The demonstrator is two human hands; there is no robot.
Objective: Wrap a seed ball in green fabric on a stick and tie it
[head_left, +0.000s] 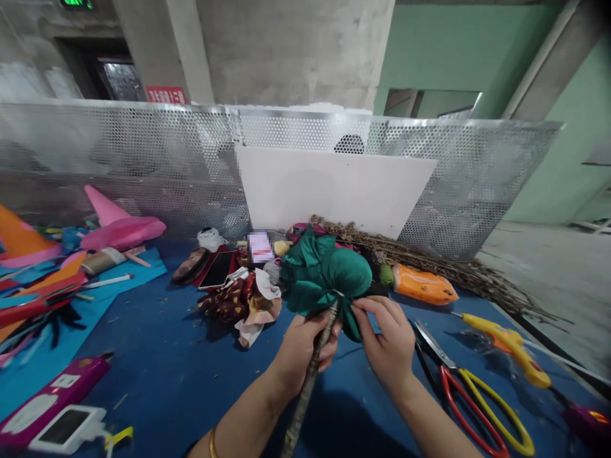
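A bundle of dark green cloth [348, 272], rounded like a ball and tied at its neck with a thin pale band, sits at the top of a wooden stick [305, 394]. My left hand [305, 350] is closed around the stick just below the tie. With thumb and fingertips, my right hand [386, 337] pinches a loose edge of the green cloth to the right of the stick. Ruffled cloth spreads behind and left of the ball.
On the blue table lie scissors [449, 366] and a yellow glue gun [510, 346] at right, an orange packet [424, 285], dry twigs [443, 264], a patterned cloth [229, 299], a phone [218, 270], and pink and orange cone hats [119, 222] at left. A perforated metal screen [191, 146] stands behind.
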